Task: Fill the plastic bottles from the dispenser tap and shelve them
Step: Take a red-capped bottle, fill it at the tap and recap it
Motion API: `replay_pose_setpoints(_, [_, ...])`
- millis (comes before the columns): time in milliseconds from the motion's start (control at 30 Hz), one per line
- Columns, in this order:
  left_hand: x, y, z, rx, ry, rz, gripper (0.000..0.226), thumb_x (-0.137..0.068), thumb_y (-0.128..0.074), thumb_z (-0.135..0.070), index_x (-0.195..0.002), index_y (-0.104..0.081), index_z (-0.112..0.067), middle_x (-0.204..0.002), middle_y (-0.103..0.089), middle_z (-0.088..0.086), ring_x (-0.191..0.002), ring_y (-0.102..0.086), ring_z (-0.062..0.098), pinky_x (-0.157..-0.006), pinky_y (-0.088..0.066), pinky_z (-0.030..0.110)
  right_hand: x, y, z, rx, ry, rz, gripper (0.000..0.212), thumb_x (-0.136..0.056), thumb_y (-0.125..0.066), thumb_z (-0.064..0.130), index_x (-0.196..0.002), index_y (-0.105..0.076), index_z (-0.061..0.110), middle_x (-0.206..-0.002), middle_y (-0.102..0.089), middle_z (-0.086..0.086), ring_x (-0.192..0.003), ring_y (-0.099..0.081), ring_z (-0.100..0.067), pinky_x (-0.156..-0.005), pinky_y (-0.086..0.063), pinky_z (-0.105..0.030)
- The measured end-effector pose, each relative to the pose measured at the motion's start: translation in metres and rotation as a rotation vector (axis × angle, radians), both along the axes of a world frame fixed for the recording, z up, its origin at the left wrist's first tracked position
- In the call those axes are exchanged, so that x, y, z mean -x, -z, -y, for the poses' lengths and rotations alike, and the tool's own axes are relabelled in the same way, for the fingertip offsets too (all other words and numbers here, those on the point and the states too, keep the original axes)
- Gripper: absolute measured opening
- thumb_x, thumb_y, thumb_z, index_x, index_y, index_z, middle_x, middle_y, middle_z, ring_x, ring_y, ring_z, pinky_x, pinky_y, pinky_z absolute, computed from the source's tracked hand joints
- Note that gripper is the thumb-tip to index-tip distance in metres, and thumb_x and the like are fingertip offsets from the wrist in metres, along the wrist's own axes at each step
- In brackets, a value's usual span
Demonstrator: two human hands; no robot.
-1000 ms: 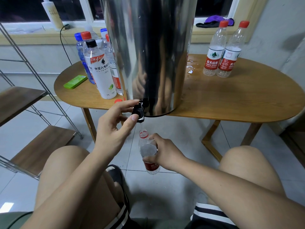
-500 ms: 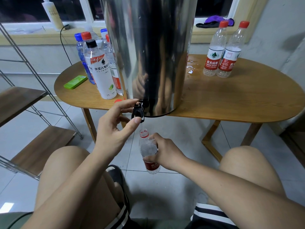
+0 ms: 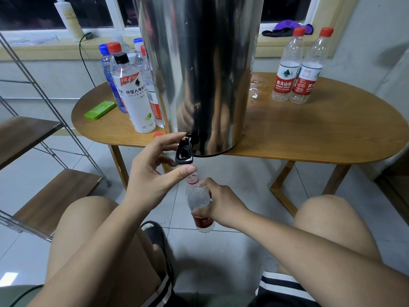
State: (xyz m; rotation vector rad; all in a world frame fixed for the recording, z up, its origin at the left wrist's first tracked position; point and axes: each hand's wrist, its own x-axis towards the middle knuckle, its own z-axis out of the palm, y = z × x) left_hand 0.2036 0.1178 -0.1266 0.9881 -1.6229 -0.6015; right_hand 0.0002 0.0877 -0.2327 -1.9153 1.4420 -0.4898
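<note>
The left hand's (image 3: 150, 173) fingers (image 3: 171, 137) are curled around the black tap (image 3: 184, 152): the index finger is laid on its top, the middle finger is set against its lower left edge, and the thumb is held just beneath it. The right hand's (image 3: 223, 204) fingers are wrapped around the middle of the plastic bottle (image 3: 198, 198), which is gripped directly under the tap at the dispenser's (image 3: 199, 63) front foot. The bottle's long axis is kept nearly upright, with the open mouth pointed up at the tap. The bottle is seen to be clear and uncapped, with a red neck ring and a red label low on its body; its water level cannot be told. A loose red cap (image 3: 158, 135) is seen on the table (image 3: 309, 134) at the dispenser's left foot. Capped bottles (image 3: 137, 96) are grouped left of the dispenser, and two red-capped bottles (image 3: 296, 69) are stood well to its right.
</note>
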Motion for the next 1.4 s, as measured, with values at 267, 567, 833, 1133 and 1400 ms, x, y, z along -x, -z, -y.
replay_pose_setpoints(267, [0.001,-0.002,-0.001,0.020,0.002,0.009,0.059,-0.085,-0.086,-0.045,-0.138,-0.065,-0.031,-0.128,-0.070,-0.014,-0.125,-0.066,0.020,-0.090,-0.056,0.029,0.000,-0.002,-0.001,-0.012,-0.008,-0.003,0.074,-0.073,-0.095,0.050,-0.130,-0.050,0.034,-0.127,-0.071,0.000,-0.110,-0.069,-0.024,-0.081,-0.055,-0.033])
replay_pose_setpoints(567, [0.001,-0.002,-0.001,0.028,-0.010,0.014,0.058,-0.087,-0.085,-0.044,-0.139,-0.066,-0.027,-0.129,-0.070,-0.013,-0.126,-0.066,0.022,-0.089,-0.055,0.026,-0.001,-0.003,-0.002,-0.016,-0.002,0.000,0.074,-0.073,-0.095,0.049,-0.129,-0.050,0.035,-0.128,-0.071,0.000,-0.112,-0.069,-0.025,-0.084,-0.057,-0.035])
replay_pose_setpoints(833, [0.002,-0.001,-0.001,0.052,-0.039,0.059,0.054,-0.089,-0.083,-0.044,-0.138,-0.066,-0.028,-0.129,-0.071,-0.011,-0.125,-0.067,0.021,-0.088,-0.055,0.024,0.000,-0.004,-0.002,-0.012,0.004,-0.001,0.075,-0.072,-0.095,0.050,-0.130,-0.051,0.035,-0.129,-0.071,-0.001,-0.112,-0.069,-0.025,-0.084,-0.058,-0.035])
replay_pose_setpoints(1133, [-0.003,-0.003,0.002,0.262,-0.138,0.305,0.049,-0.097,-0.081,-0.043,-0.135,-0.070,-0.014,-0.132,-0.071,-0.005,-0.124,-0.067,0.015,-0.089,-0.057,0.034,-0.001,-0.007,-0.004,-0.020,-0.007,-0.018,0.074,-0.075,-0.094,0.049,-0.131,-0.049,0.033,-0.130,-0.070,0.001,-0.111,-0.068,-0.023,-0.086,-0.058,-0.035])
replay_pose_setpoints(1400, [-0.004,-0.016,-0.001,0.521,-0.200,0.485,0.033,-0.091,-0.092,-0.029,-0.112,-0.082,-0.007,-0.124,-0.076,0.005,-0.114,-0.070,0.033,-0.097,-0.054,0.046,0.000,-0.010,-0.005,-0.026,-0.012,-0.026,0.078,-0.076,-0.093,0.050,-0.138,-0.049,0.033,-0.132,-0.069,0.003,-0.111,-0.067,-0.020,-0.087,-0.057,-0.034])
